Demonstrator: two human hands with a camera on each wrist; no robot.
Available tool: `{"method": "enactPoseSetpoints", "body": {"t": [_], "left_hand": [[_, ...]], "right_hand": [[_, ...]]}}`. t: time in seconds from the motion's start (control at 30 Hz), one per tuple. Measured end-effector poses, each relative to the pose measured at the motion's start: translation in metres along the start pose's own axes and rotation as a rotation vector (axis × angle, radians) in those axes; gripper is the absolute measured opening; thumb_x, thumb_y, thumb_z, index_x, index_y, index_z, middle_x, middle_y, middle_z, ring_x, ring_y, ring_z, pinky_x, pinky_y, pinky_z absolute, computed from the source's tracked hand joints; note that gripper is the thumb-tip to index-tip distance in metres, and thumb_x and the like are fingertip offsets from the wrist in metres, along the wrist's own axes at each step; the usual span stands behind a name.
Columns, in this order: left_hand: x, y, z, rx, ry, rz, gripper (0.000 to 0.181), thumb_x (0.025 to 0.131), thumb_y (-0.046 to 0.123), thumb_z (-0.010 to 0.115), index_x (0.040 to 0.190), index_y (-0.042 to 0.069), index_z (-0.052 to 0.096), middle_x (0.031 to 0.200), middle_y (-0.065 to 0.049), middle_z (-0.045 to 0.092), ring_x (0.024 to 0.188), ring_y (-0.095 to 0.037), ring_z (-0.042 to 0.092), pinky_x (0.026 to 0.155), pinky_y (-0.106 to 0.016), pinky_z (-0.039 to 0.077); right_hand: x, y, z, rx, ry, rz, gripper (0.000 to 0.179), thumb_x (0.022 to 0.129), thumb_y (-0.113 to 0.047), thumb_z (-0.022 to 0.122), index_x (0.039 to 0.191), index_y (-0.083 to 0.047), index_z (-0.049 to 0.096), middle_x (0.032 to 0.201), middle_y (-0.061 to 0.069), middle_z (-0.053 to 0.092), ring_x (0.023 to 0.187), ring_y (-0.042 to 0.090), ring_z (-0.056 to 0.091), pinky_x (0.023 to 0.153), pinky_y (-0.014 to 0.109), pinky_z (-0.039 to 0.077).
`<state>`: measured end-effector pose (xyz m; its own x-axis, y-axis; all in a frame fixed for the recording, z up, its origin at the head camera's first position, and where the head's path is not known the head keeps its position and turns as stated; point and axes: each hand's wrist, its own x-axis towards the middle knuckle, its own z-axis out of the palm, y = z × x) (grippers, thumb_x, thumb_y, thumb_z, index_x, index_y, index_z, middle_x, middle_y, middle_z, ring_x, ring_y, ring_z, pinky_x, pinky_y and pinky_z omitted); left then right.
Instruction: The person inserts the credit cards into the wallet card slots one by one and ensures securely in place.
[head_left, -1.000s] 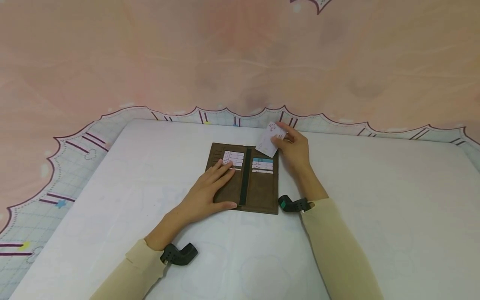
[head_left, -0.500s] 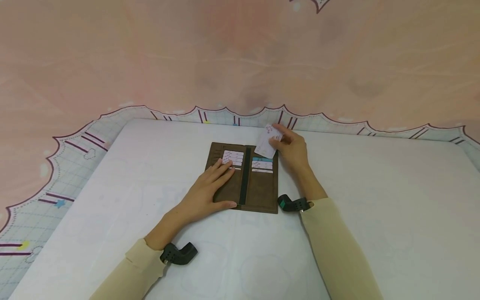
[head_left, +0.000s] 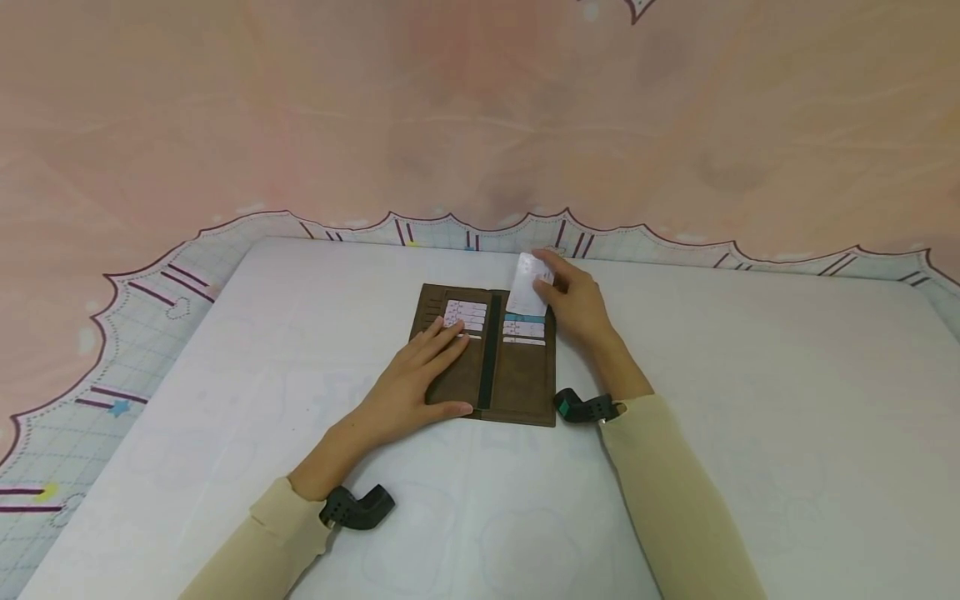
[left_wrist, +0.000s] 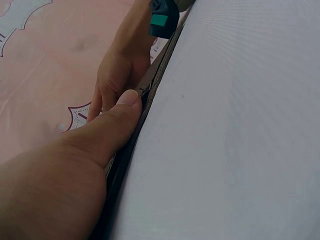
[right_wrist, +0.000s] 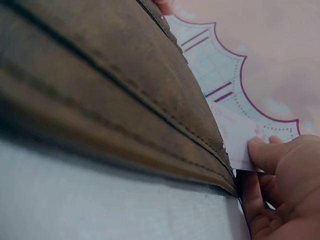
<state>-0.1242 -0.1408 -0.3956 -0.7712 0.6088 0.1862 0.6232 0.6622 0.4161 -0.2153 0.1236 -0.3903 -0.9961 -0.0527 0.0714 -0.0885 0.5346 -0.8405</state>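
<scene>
A brown wallet [head_left: 527, 383] lies spread open on the white table, with a dark strap down its middle. Cards fill slots on both halves; a blue-edged card [head_left: 525, 318] tops the right-hand stack. My right hand [head_left: 581, 304] pinches a white card [head_left: 528, 283] between thumb and fingers, its lower edge at the top of the right half's slots. In the right wrist view the same card [right_wrist: 235, 135] rises beside the stitched leather. My left hand [head_left: 408, 375] rests on the left half with fingers spread, its thumb [left_wrist: 125, 107] lying along the wallet's near edge.
The white table [head_left: 750, 417] stretches out around the wallet. Behind it hangs a peach backdrop [head_left: 450, 108] with a scalloped, pale blue border. Each wrist wears a black camera [head_left: 358, 508].
My right hand has moved slightly left and down with the white card, which has turned more upright and come into line over the right half's slots. The left hand stays put.
</scene>
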Motion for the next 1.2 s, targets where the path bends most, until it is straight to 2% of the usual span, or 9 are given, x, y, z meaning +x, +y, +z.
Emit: {"method": "enactPoseSetpoints", "body": {"t": [0.07,0.17,0.37,0.5,0.63,0.73,0.87,0.97,1.2], "left_hand": [[0.0000,0.0001,0.0000,0.000,0.001,0.001,0.086,0.081,0.042,0.073,0.149,0.007,0.034,0.157,-0.007,0.023,0.145,-0.027,0.008,0.114,-0.051,0.014],[0.0002,0.0000,0.0001,-0.001,0.004,0.005,0.086,0.081,0.042,0.074,0.148,0.006,0.034,0.156,-0.008,0.023,0.145,-0.028,0.008,0.114,-0.050,0.014],[0.0004,-0.0008,0.0005,0.002,0.008,0.009,0.086,0.081,0.043,0.073,0.148,0.006,0.034,0.156,-0.008,0.023,0.145,-0.028,0.008,0.115,-0.050,0.014],[0.0001,-0.0014,0.0008,0.002,0.007,0.005,0.086,0.081,0.043,0.073,0.149,0.007,0.034,0.157,-0.007,0.023,0.145,-0.028,0.008,0.114,-0.050,0.014],[0.0001,-0.0017,0.0013,0.001,0.003,0.001,0.087,0.081,0.044,0.073,0.149,0.007,0.033,0.157,-0.007,0.023,0.145,-0.027,0.007,0.114,-0.050,0.014],[0.0003,-0.0018,0.0014,0.001,0.000,0.000,0.087,0.081,0.043,0.073,0.149,0.007,0.033,0.157,-0.007,0.022,0.145,-0.027,0.007,0.115,-0.050,0.014],[0.0002,-0.0020,0.0013,0.004,-0.004,-0.005,0.087,0.081,0.043,0.073,0.149,0.007,0.033,0.157,-0.007,0.022,0.145,-0.026,0.006,0.115,-0.050,0.013],[0.0001,-0.0024,0.0016,0.003,-0.007,-0.008,0.087,0.082,0.044,0.073,0.149,0.007,0.032,0.157,-0.007,0.022,0.145,-0.026,0.006,0.115,-0.050,0.013],[0.0006,-0.0014,0.0016,-0.003,-0.012,-0.013,0.086,0.082,0.043,0.073,0.149,0.006,0.032,0.157,-0.007,0.021,0.145,-0.027,0.006,0.115,-0.051,0.013]], "right_hand": [[-0.0001,-0.0002,0.0009,-0.009,-0.010,-0.006,0.046,0.098,-0.024,0.055,0.142,-0.032,0.047,0.129,0.009,0.055,0.106,0.026,0.052,0.093,0.037,0.046],[0.0003,0.0002,0.0022,-0.020,-0.025,-0.018,0.045,0.099,-0.025,0.054,0.143,-0.032,0.046,0.146,0.003,0.044,0.119,0.026,0.050,0.104,0.041,0.039],[0.0008,-0.0002,0.0031,-0.044,-0.044,-0.032,0.046,0.100,-0.025,0.052,0.144,-0.033,0.044,0.149,0.000,0.040,0.133,0.026,0.041,0.108,0.042,0.034],[0.0009,-0.0004,0.0030,-0.063,-0.051,-0.039,0.046,0.100,-0.025,0.052,0.145,-0.031,0.043,0.147,0.002,0.042,0.121,0.026,0.048,0.104,0.041,0.039],[0.0009,-0.0006,0.0028,-0.086,-0.058,-0.038,0.046,0.100,-0.024,0.051,0.145,-0.029,0.044,0.144,0.005,0.046,0.104,0.026,0.049,0.093,0.042,0.043],[0.0007,-0.0011,0.0027,-0.109,-0.068,-0.031,0.046,0.100,-0.025,0.051,0.145,-0.029,0.043,0.127,0.011,0.056,0.099,0.026,0.049,0.088,0.042,0.042],[0.0011,-0.0014,0.0026,-0.133,-0.082,-0.023,0.046,0.100,-0.025,0.051,0.145,-0.030,0.043,0.105,0.012,0.055,0.096,0.027,0.049,0.082,0.041,0.040],[0.0015,-0.0015,0.0026,-0.136,-0.089,-0.019,0.046,0.100,-0.025,0.051,0.145,-0.030,0.043,0.113,0.011,0.056,0.098,0.027,0.048,0.084,0.041,0.040],[0.0007,-0.0013,0.0020,-0.129,-0.093,-0.025,0.045,0.099,-0.021,0.053,0.144,-0.025,0.046,0.093,0.011,0.051,0.090,0.026,0.047,0.077,0.039,0.038]]}}
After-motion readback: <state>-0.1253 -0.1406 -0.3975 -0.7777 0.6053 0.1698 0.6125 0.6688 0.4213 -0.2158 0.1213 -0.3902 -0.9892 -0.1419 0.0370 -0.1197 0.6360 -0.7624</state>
